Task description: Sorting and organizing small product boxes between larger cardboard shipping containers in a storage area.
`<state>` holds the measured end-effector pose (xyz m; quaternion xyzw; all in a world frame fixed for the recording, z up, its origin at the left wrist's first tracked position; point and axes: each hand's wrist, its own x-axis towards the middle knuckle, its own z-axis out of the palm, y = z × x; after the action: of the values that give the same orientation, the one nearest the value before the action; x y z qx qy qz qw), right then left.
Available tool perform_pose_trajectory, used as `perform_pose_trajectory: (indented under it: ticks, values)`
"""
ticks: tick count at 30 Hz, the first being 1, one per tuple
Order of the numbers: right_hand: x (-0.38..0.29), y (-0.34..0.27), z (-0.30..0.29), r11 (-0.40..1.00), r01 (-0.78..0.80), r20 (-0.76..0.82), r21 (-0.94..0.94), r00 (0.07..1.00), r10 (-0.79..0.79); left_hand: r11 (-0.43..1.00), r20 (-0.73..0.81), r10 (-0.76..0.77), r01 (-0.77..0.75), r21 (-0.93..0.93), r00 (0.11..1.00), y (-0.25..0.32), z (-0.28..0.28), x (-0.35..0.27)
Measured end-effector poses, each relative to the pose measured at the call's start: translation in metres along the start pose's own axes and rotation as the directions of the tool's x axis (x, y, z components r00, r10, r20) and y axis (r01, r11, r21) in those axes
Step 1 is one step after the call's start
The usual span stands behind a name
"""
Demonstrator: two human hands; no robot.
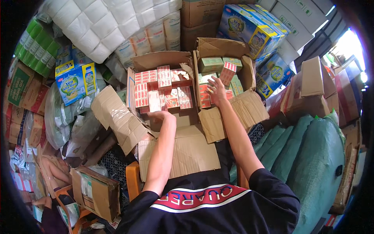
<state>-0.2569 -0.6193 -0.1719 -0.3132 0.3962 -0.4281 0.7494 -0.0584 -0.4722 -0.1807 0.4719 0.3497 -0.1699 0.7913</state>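
Two open cardboard cartons stand side by side before me. The left carton (159, 55) holds several red-and-white packs of small boxes (141, 95). My left hand (162, 115) is at its near side, closed around the lower end of a pale pack (154, 101); some fingers are hidden. Over the right carton (223, 44), my right hand (216, 92) has its fingers spread. Just right of these fingers, a red-and-white pack (228, 73) leans at a tilt, apparently not gripped. Green packs (211, 64) and more red ones lie in that carton.
Cardboard flaps (184, 152) fold out towards me. Blue drink cartons (248, 29) and white wrapped bales (102, 23) rise behind. Green woven sacks (309, 166) stand at right. At lower left, another person's hand (43, 201) shows beside an upright cardboard box (96, 193).
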Motion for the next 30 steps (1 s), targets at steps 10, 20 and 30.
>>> perform_pose_trajectory:
  ticks: [10,20,30]
  values:
    - [-0.005,-0.002,0.007,1.0,0.001,0.005,-0.03,1.0,-0.001,0.982,0.31,0.111,-0.152,0.111,0.944,-0.007,-0.01,0.039]
    - [-0.003,-0.003,0.006,1.0,0.016,-0.008,0.019,1.0,-0.016,0.992,0.145,0.025,-0.042,0.121,0.989,-0.007,-0.002,0.028]
    - [-0.005,-0.004,0.01,0.998,0.014,-0.017,0.056,1.0,-0.013,0.926,0.21,0.128,-0.193,0.324,0.969,-0.001,-0.015,0.015]
